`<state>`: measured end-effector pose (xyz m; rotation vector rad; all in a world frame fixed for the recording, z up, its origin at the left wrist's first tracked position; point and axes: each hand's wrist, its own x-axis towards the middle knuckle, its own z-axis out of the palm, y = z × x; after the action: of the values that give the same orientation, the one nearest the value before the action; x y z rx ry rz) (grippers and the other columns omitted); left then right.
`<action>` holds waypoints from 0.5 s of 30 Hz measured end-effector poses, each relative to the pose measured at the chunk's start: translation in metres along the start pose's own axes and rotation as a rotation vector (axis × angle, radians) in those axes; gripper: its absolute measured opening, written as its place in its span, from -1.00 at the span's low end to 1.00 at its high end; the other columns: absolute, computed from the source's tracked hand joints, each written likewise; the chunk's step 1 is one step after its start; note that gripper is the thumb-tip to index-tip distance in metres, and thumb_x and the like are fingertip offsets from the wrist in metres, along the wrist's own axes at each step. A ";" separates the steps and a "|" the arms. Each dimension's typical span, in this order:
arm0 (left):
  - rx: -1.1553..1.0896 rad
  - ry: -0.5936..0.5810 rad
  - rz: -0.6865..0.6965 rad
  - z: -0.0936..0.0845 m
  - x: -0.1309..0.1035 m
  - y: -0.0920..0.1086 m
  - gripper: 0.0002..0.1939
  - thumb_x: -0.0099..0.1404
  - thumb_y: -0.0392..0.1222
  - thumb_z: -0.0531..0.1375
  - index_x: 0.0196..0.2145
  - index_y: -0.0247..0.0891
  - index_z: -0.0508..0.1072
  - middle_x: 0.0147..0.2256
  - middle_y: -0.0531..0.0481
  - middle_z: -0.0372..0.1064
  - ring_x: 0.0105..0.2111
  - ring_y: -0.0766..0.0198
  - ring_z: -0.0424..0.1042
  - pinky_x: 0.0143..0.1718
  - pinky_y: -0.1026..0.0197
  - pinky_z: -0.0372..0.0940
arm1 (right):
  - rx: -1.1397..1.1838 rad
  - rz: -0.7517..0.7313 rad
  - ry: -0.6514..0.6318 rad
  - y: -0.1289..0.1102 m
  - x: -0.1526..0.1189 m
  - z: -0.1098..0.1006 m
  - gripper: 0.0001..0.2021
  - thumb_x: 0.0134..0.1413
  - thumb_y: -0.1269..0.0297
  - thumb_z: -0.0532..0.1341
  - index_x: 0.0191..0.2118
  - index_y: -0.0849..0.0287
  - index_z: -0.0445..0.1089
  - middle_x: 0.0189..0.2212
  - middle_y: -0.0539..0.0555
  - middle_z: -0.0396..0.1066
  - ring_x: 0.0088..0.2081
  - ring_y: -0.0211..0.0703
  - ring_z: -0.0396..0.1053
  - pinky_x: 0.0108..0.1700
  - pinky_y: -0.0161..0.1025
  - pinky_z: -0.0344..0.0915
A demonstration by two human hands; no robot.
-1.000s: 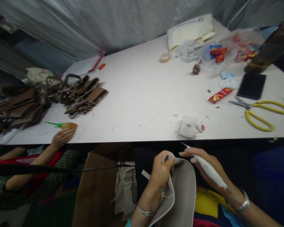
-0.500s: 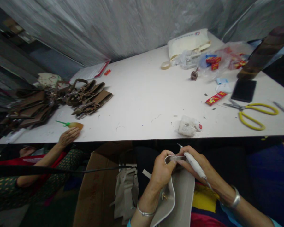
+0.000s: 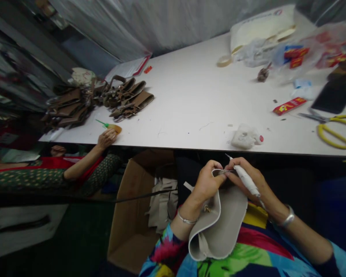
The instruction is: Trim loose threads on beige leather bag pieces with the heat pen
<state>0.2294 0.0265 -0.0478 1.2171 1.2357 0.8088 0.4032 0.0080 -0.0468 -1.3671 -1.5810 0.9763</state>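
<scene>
A pale grey bag (image 3: 229, 215), its edge curling open and a small gold-coloured fitting on its side, rests on my lap. My left hand (image 3: 209, 180) is closed on the bag's upper edge, thumb and fingers pinching it. In my right hand (image 3: 249, 173) lies a white pen-like tool (image 3: 246, 180) with a thin metal tip and a cord at its back end. The tip points up and away, off the bag. My right fingertips also pinch at the bag's edge, against my left fingers; what lies between them is too small to tell.
On the white table (image 3: 184, 100) are yellow-handled scissors (image 3: 334, 130), a red box (image 3: 290, 105), a plastic-wrapped lump (image 3: 243, 136) and brown bags (image 3: 129, 98). A cardboard box (image 3: 129, 207) with grey pieces stands left of me. A co-worker's hand (image 3: 107, 138) holds a green-tipped bottle (image 3: 114, 128).
The view has tipped down and swung left, so the table sits higher and more to the right in the picture. Both my hands keep their hold on the bag and tool.
</scene>
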 end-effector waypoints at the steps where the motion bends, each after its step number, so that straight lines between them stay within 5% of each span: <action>1: 0.003 0.004 0.005 0.000 -0.001 -0.001 -0.78 0.17 -0.33 0.33 -0.24 -0.24 0.40 -0.35 0.10 0.36 -0.36 0.35 0.29 -0.31 0.31 0.19 | -0.016 0.009 0.001 -0.002 -0.001 0.000 -0.83 0.25 0.12 0.28 -0.14 0.05 0.38 -0.28 0.02 0.53 -0.35 -0.13 0.47 -0.37 -0.31 0.35; 15: -0.034 0.029 -0.010 0.001 -0.008 0.004 -0.78 0.13 -0.31 0.36 -0.28 -0.26 0.42 -0.40 0.09 0.36 -0.39 0.33 0.29 -0.34 0.30 0.17 | -0.033 -0.042 -0.026 0.006 -0.009 -0.001 -0.79 0.32 0.03 0.27 -0.15 0.05 0.38 -0.23 0.05 0.54 -0.31 -0.10 0.50 -0.33 -0.29 0.38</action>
<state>0.2293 0.0197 -0.0425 1.1749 1.2458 0.8393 0.4068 0.0002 -0.0532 -1.3438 -1.6452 0.9498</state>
